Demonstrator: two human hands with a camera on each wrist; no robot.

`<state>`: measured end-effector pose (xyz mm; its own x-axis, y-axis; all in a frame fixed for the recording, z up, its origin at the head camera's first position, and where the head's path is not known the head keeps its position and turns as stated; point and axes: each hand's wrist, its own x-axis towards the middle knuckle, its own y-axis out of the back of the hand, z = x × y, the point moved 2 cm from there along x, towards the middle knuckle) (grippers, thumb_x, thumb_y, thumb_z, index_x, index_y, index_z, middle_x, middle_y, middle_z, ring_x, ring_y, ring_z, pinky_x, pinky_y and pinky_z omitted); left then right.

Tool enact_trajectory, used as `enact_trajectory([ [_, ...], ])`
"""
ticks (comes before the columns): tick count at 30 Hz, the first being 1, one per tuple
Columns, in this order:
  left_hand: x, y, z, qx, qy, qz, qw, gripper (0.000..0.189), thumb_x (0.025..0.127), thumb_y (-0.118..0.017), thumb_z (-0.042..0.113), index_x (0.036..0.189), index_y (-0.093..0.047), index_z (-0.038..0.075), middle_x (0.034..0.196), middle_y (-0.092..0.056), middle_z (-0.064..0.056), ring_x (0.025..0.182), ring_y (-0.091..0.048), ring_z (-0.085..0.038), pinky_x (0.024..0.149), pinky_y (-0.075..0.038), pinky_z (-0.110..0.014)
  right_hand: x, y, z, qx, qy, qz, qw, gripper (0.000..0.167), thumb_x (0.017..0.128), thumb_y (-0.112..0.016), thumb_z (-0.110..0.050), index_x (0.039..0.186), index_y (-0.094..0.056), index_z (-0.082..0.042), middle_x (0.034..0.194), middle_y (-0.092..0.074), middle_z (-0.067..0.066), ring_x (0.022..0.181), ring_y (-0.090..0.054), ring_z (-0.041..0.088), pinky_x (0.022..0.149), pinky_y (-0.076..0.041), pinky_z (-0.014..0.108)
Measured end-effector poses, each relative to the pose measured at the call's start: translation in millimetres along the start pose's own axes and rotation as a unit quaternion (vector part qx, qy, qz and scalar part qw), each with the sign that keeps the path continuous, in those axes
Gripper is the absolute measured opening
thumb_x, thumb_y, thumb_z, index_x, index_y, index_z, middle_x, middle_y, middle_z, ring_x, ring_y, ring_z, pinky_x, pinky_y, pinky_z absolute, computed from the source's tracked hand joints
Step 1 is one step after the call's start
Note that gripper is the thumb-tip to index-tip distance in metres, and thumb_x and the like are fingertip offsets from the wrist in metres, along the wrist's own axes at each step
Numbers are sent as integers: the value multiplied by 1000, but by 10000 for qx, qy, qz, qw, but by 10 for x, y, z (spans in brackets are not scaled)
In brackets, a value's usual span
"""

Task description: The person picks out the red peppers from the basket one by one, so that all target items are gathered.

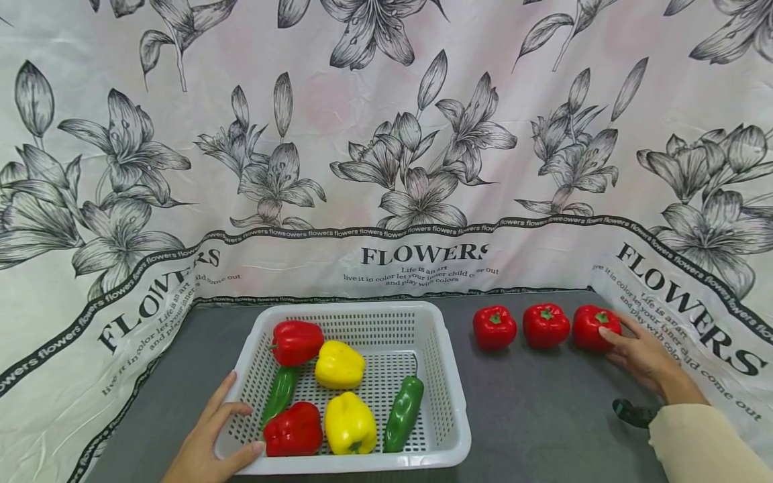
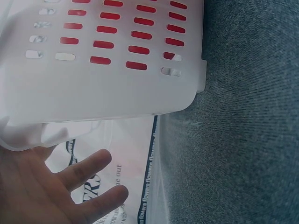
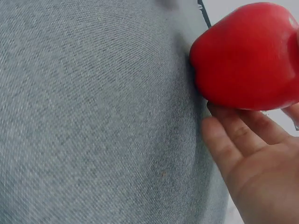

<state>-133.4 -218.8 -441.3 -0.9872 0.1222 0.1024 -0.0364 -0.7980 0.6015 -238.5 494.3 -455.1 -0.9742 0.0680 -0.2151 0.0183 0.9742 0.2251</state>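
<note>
My right hand (image 1: 643, 355) holds the rightmost red bell pepper (image 1: 596, 328) on the dark table, thumb on its near side. In the right wrist view, several fingers (image 3: 240, 133) reach along the pepper's (image 3: 247, 58) side close to the cloth. Two more red bell peppers, one in the middle (image 1: 546, 326) and one at the left (image 1: 494, 328), stand in a row beside it. My left hand (image 1: 208, 436) rests at the left front corner of a white perforated basket (image 1: 449, 402), thumb and a finger over its rim. Two fingers (image 2: 86, 169) stretch out straight below the rim in the left wrist view.
In the basket lie two red bell peppers (image 1: 297, 342), two yellow bell peppers (image 1: 350, 422) and two long green vegetables (image 1: 404, 412). A dark strap-like item (image 1: 633, 412) shows by the right sleeve (image 1: 703, 439). A flower-printed curtain (image 1: 314, 261) borders the table (image 1: 519, 416).
</note>
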Motion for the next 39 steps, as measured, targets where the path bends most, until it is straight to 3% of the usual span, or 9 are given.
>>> enact_trajectory([
  [6, -2, -9, 7, -93, 86, -28, 9999, 40, 81, -76, 31, 111, -59, 10, 158, -10, -7, 123, -38, -47, 75, -56, -43, -12, 2, -28, 87, 16, 12, 10000, 86, 100, -51, -37, 151, 9, -3, 148, -3, 34, 88, -52, 0, 81, -51, 33],
  [13, -8, -5, 16, -130, 147, -47, 9998, 41, 81, -76, 31, 111, -59, 10, 158, -10, -7, 124, -38, -46, 76, -56, -42, -5, -17, -61, 130, -30, 35, 9999, 84, 100, -49, -41, 151, 11, -9, 150, 4, 32, 99, -47, 12, 82, -48, 35],
  [18, -9, -2, 9, -16, 97, -32, 9999, 41, 81, -76, 32, 112, -59, 11, 158, -10, -7, 123, -38, -46, 77, -56, -41, -1, -5, -66, 130, -48, 158, 9998, 87, 100, -50, -39, 150, 12, -1, 150, 6, 33, 98, -50, 12, 81, -50, 35],
  [21, -10, -5, 4, 3, 76, -17, 10000, 41, 81, -76, 32, 111, -59, 11, 158, -11, -7, 124, -38, -45, 78, -55, -44, -3, -9, -69, 91, -41, 135, 9999, 87, 101, -48, -38, 148, 14, 2, 151, 8, 34, 115, -47, 33, 81, -50, 35],
  [25, -14, -12, -2, -6, 36, 16, 10000, 40, 81, -76, 32, 111, -59, 11, 158, -11, -7, 124, -37, -45, 78, -54, -48, -9, -14, -73, 100, -55, 64, 9999, 87, 101, -46, -40, 147, 15, 0, 151, 9, 34, 131, -20, 51, 82, -49, 35],
  [27, -14, -15, -4, 2, 18, 27, 10000, 40, 81, -76, 32, 111, -59, 11, 158, -12, -7, 124, -36, -44, 79, -54, -49, -10, -9, -72, 74, -61, 57, 9999, 87, 101, -46, -41, 148, 14, 0, 151, 7, 34, 125, -36, 42, 81, -50, 34],
  [29, -13, -17, -8, 28, 0, 34, 10000, 40, 81, -76, 32, 111, -59, 11, 158, -12, -7, 124, -36, -44, 79, -54, -48, -13, -7, -76, 84, -34, 33, 10000, 87, 101, -47, -42, 148, 13, 0, 151, 6, 34, 111, -50, 23, 81, -50, 33],
  [32, -14, -16, -14, 76, -21, 47, 10000, 40, 80, -77, 32, 111, -60, 12, 158, -12, -7, 124, -37, -43, 79, -54, -46, -9, -3, -78, 82, 22, -2, 10000, 85, 101, -46, -41, 148, 11, 1, 151, 3, 34, 90, -51, -1, 79, -50, 31],
  [39, -18, -16, -22, 169, -129, 105, 9997, 39, 80, -77, 31, 110, -60, 13, 157, -13, -8, 124, -36, -41, 80, -54, -45, -4, 5, -87, 22, 58, -87, 9999, 81, 102, -43, -42, 148, 9, -1, 151, 2, 34, 86, -50, -6, 78, -49, 29],
])
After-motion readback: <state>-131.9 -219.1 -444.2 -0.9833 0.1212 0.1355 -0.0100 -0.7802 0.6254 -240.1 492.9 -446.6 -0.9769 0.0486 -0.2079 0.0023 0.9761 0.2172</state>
